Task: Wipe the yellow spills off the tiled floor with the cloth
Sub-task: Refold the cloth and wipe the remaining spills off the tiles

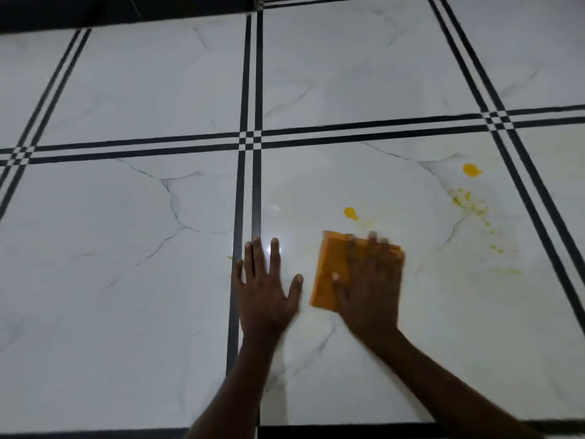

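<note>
A folded orange cloth (329, 270) lies flat on the white marble-look tiled floor (126, 248). My right hand (368, 286) presses down on it with fingers spread and straight, and it looks motion-blurred. My left hand (266, 286) rests flat on the floor to the left of the cloth, fingers spread. A yellow drop (350, 213) sits just beyond the cloth. A bigger yellow drop (471, 170) lies farther right. A trail of small yellow specks (468, 201) runs down to a faint yellow smear (506, 271). A tiny yellow mark (229, 257) sits left of my left hand.
Black double stripes (251, 90) divide the floor into large tiles. A dark band (95, 11) runs along the far edge at the top. The tile under my hands shines with a light reflection.
</note>
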